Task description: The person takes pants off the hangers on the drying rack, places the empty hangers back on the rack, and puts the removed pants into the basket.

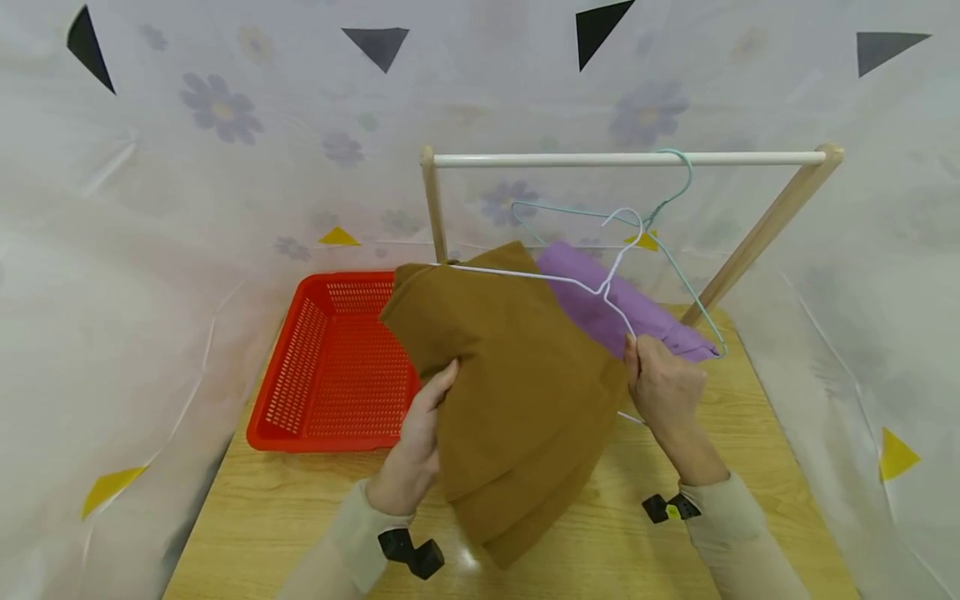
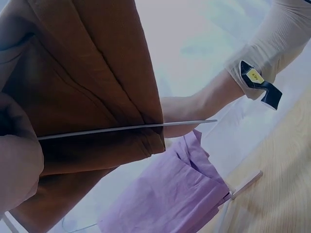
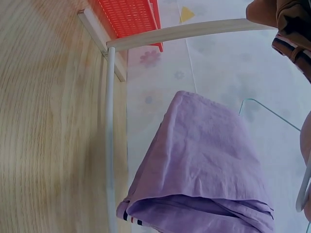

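Observation:
A brown folded garment (image 1: 525, 375) lies over a white wire hanger (image 1: 540, 277), whose hook points up and whose lower bar pokes out past the cloth. My left hand (image 1: 416, 446) grips the garment at its left edge, thumb in front and fingers hidden behind. With curled fingers my right hand (image 1: 666, 383) holds the hanger's right arm, beside the cloth. In the left wrist view the hanger's bar (image 2: 189, 123) runs across the brown cloth (image 2: 97, 73). Behind, a purple garment (image 3: 204, 150) hangs folded over a mint-green hanger (image 1: 678, 271).
The mint hanger hooks on the white rod (image 1: 540, 160) of a rack with wooden posts (image 1: 772, 225). To the left a red plastic basket (image 1: 258, 425) stands on the wooden table (image 1: 240, 517). A flower-print sheet (image 1: 480, 100) walls the back and sides.

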A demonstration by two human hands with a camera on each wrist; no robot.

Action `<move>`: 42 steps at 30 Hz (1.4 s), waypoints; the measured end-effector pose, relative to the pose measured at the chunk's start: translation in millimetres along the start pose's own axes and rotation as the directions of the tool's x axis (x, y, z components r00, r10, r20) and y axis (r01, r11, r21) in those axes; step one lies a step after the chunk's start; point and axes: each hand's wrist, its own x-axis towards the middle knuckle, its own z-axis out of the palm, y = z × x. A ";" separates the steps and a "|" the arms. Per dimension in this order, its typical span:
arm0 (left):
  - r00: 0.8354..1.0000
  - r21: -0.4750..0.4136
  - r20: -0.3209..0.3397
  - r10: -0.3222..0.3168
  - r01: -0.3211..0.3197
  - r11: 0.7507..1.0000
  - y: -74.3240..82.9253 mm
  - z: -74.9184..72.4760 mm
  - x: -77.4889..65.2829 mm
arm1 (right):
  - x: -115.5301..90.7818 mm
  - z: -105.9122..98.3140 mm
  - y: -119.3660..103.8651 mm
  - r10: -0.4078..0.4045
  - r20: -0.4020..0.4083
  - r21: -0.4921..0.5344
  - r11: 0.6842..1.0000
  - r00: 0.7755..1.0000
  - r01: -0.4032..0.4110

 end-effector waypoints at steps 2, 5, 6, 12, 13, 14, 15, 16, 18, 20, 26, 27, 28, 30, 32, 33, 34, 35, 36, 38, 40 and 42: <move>1.000 -0.007 -0.022 0.005 -0.005 1.000 1.4 -0.2 -0.5 | 0.1 1.6 1.8 -0.006 -0.006 0.008 1.000 1.000 0.006; 0.998 -0.014 -0.056 0.005 -0.006 1.000 2.4 -0.6 -0.9 | 0.5 3.2 4.4 -0.015 -0.019 0.013 1.000 1.000 0.015; 0.998 -0.014 -0.063 0.003 -0.004 1.000 2.7 -0.5 -0.9 | 0.8 3.7 5.2 -0.014 -0.027 0.014 1.000 1.000 0.014; 0.996 -0.016 -0.090 -0.001 -0.001 1.000 5.9 -1.0 -1.6 | 4.3 5.9 10.1 -0.006 -0.098 -0.010 1.000 0.995 0.005; 0.996 -0.018 -0.088 0.001 -0.003 1.000 6.8 -1.4 -2.0 | 5.0 6.0 10.8 -0.010 -0.112 -0.014 1.000 0.994 0.008; 0.996 -0.023 -0.084 0.002 -0.004 1.000 7.8 -1.8 -2.3 | 5.8 6.0 11.5 -0.013 -0.125 -0.018 1.000 0.992 0.011; 0.997 -0.028 -0.080 0.001 -0.004 1.000 8.6 -2.2 -2.4 | 6.7 6.0 12.2 -0.016 -0.136 -0.020 1.000 0.991 0.013; 0.997 -0.031 -0.077 0.002 -0.004 1.000 9.6 -2.5 -2.5 | 7.4 5.8 12.8 -0.018 -0.145 -0.026 1.000 0.989 0.015; 0.996 -0.032 -0.085 0.006 -0.009 0.999 11.4 -3.0 -2.7 | 8.7 5.3 14.1 -0.022 -0.153 -0.037 0.999 0.988 0.016; 0.995 -0.028 -0.101 0.009 -0.012 1.000 12.9 -3.1 -2.5 | 9.0 4.5 15.1 -0.026 -0.150 -0.047 0.999 0.988 0.019; 0.992 -0.016 -0.125 -0.019 0.017 1.000 16.8 -3.2 -3.2 | 6.8 -1.4 13.8 -0.031 -0.091 0.004 0.999 0.995 0.032; 0.992 -0.010 -0.125 -0.025 0.024 1.000 17.2 -3.4 -3.3 | 6.8 -2.8 12.7 -0.030 -0.073 0.020 0.999 0.997 0.032; 0.991 0.005 -0.128 -0.030 0.031 1.000 17.5 -3.7 -3.4 | 6.9 -4.4 11.5 -0.034 -0.052 0.036 0.999 0.998 0.036; 0.990 0.044 -0.138 -0.038 0.045 0.998 17.5 -4.6 -3.2 | 7.7 -7.5 8.8 -0.038 -0.015 0.079 0.996 0.999 0.039; 0.988 0.088 -0.148 -0.037 0.050 0.995 16.8 -6.0 -3.1 | 9.4 -10.5 6.4 -0.036 0.015 0.126 0.991 0.999 0.034; 0.988 0.106 -0.151 -0.035 0.052 0.993 16.2 -7.1 -3.1 | 10.3 -11.9 5.4 -0.036 0.027 0.145 0.989 0.999 0.031; 0.988 0.125 -0.153 -0.031 0.050 0.991 15.7 -8.0 -3.2 | 11.2 -13.0 4.5 -0.029 0.038 0.169 0.985 0.999 0.023; 0.988 0.135 -0.153 -0.024 0.045 0.990 15.2 -9.1 -3.3 | 12.3 -14.1 3.9 -0.020 0.050 0.190 0.982 0.999 0.010; 0.988 0.145 -0.151 -0.017 0.039 0.989 14.7 -10.5 -3.5 | 13.5 -15.0 3.4 -0.010 0.062 0.209 0.978 0.998 -0.003; 0.988 0.164 -0.153 -0.001 0.027 0.986 14.3 -12.8 -4.0 | 15.7 -16.5 3.6 0.011 0.091 0.245 0.969 0.996 -0.033; 0.988 0.200 -0.155 0.014 0.017 0.980 14.3 -15.3 -4.7 | 17.3 -17.4 4.6 0.033 0.107 0.269 0.961 0.994 -0.061; 0.986 0.237 -0.163 0.023 0.017 0.971 14.7 -17.8 -5.8 | 18.9 -18.1 6.9 0.035 0.118 0.276 0.959 0.992 -0.067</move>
